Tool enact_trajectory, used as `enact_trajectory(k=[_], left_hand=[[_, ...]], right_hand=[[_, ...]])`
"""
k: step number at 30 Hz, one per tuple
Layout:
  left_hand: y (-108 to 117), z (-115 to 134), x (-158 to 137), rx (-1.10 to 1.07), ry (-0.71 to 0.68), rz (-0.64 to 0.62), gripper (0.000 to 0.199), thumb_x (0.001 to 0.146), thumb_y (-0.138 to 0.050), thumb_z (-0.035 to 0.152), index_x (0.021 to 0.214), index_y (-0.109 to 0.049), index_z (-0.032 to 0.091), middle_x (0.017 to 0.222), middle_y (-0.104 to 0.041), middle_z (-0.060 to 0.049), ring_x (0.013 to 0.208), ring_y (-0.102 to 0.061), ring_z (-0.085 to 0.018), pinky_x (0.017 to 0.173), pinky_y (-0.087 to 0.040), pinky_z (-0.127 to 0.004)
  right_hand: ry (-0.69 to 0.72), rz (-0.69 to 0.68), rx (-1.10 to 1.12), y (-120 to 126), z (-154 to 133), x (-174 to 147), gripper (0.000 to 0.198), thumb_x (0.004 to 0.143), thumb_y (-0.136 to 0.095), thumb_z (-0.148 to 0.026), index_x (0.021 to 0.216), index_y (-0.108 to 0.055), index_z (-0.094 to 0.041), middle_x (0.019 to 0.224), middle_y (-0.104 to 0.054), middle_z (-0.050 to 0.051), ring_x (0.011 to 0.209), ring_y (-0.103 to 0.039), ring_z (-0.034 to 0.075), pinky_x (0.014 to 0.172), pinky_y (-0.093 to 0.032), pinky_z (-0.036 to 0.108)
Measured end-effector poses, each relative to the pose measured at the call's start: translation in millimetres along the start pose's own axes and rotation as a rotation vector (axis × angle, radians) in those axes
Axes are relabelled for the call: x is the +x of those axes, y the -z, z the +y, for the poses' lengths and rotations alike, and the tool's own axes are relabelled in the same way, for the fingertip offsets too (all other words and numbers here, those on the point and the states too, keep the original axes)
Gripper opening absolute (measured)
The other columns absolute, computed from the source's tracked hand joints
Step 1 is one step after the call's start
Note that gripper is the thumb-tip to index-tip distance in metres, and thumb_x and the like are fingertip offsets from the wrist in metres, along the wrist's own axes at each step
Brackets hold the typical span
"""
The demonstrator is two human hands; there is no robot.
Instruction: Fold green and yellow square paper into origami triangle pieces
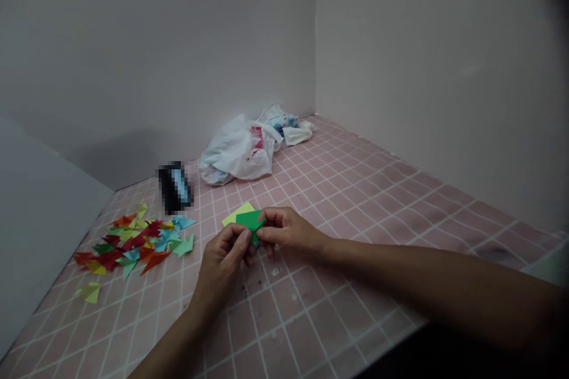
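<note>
Between my two hands is a folded piece of green paper (249, 219), held just above the table. My left hand (229, 247) pinches its lower left side between thumb and fingers. On the right edge, my right hand (284, 230) grips it with thumb and fingertips. Behind the green piece lies yellow paper (232, 217), partly covered by it. A bit of blue shows under the green paper, too small to make out. To the left rests a pile of folded paper pieces (144, 240) in red, orange, yellow, green and blue.
A pink table with white grid lines (338, 201) reaches back to the walls. White plastic bags (240, 148) lie by the back wall, near the corner. A dark, pixelated object (175, 188) stands behind the paper pile. One yellow folded piece (91, 292) lies apart, nearer me.
</note>
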State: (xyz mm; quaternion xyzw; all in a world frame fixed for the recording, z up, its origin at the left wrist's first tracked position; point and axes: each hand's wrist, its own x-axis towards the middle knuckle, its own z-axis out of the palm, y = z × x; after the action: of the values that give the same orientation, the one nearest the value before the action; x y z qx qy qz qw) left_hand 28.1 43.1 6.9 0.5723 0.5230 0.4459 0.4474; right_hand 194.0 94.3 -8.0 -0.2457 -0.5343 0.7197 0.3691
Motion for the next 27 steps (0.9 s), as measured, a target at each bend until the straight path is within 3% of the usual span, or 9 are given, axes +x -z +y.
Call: enact_trajectory(k=[6, 10, 17, 23, 27], left_hand=[[-0.5, 1.8, 1.1, -0.010, 0.024, 0.004, 0.029, 0.087, -0.064, 0.042, 0.072, -0.057, 0.018, 0.058, -0.056, 0.004, 0.050, -0.050, -0.011, 0.053, -0.041, -0.024], [-0.2, -0.8, 0.9, -0.049, 0.030, 0.009, 0.026, 0.086, -0.066, 0.042, 0.080, -0.062, 0.017, 0.064, -0.060, 0.002, 0.055, -0.053, -0.012, 0.055, -0.044, -0.025], [2.2, -1.8, 1.1, -0.027, 0.062, 0.014, 0.027, 0.086, -0.067, 0.041, 0.077, -0.060, 0.017, 0.057, -0.055, 0.004, 0.050, -0.048, -0.009, 0.052, -0.039, -0.022], [1.7, -1.4, 1.4, -0.041, 0.061, 0.017, 0.026, 0.085, -0.068, 0.042, 0.080, -0.063, 0.017, 0.062, -0.057, 0.003, 0.051, -0.047, -0.010, 0.051, -0.038, -0.022], [2.7, -2.0, 1.9, -0.022, 0.063, 0.017, 0.027, 0.085, -0.068, 0.043, 0.077, -0.062, 0.017, 0.055, -0.052, 0.005, 0.048, -0.044, -0.009, 0.048, -0.035, -0.021]], right_hand=[[0.019, 0.024, -0.007, 0.8, 2.8, 0.2, 0.006, 0.084, -0.058, -0.017, 0.078, -0.059, -0.016, 0.061, -0.062, -0.004, 0.048, -0.054, 0.007, 0.049, -0.044, 0.019], [0.004, 0.006, -0.044, 1.8, 3.1, 0.0, 0.012, 0.088, -0.054, -0.017, 0.077, -0.059, -0.016, 0.060, -0.060, -0.003, 0.048, -0.054, 0.007, 0.049, -0.043, 0.019], [0.096, 0.042, -0.119, 0.2, 1.8, -2.5, 0.008, 0.086, -0.057, -0.017, 0.078, -0.059, -0.016, 0.062, -0.057, -0.004, 0.052, -0.052, 0.007, 0.052, -0.043, 0.020], [0.071, 0.022, -0.211, 1.9, 0.4, -3.1, 0.018, 0.089, -0.053, -0.023, 0.073, -0.058, -0.016, 0.059, -0.056, -0.003, 0.051, -0.052, 0.009, 0.051, -0.042, 0.021], [0.121, 0.075, -0.226, 0.0, -3.5, -4.6, 0.010, 0.085, -0.056, -0.020, 0.075, -0.059, -0.017, 0.061, -0.057, -0.003, 0.055, -0.053, 0.009, 0.054, -0.043, 0.022]])
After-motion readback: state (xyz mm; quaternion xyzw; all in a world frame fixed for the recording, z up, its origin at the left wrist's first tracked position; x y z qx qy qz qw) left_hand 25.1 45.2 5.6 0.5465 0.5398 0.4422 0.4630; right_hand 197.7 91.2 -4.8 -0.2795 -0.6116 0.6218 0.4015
